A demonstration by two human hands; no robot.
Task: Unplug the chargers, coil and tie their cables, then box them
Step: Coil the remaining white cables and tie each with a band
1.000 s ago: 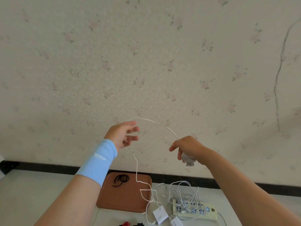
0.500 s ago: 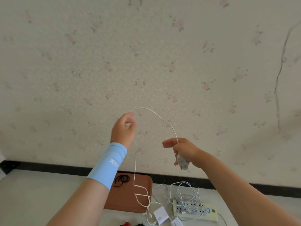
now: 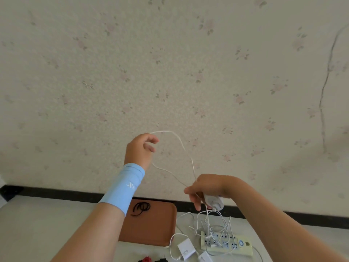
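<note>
My right hand (image 3: 206,188) grips a white charger (image 3: 214,202) above the table, with its thin white cable (image 3: 181,140) pinched there too. The cable rises in a loop to my left hand (image 3: 140,148), which pinches it at the top, then runs back down to my right hand. Below lie a pale power strip (image 3: 226,242) under several tangled white cables, and two more white chargers (image 3: 186,249) on the table in front of it.
A brown tray (image 3: 151,229) stands behind my left forearm with black ties (image 3: 140,208) on it. Small red and black items (image 3: 147,259) peek in at the bottom edge. A patterned wall rises behind the white table (image 3: 37,229).
My right hand dropped lower with the charger. My left hand brought the cable round, so a full loop now hangs between both hands and the dangling tail has been pulled up.
</note>
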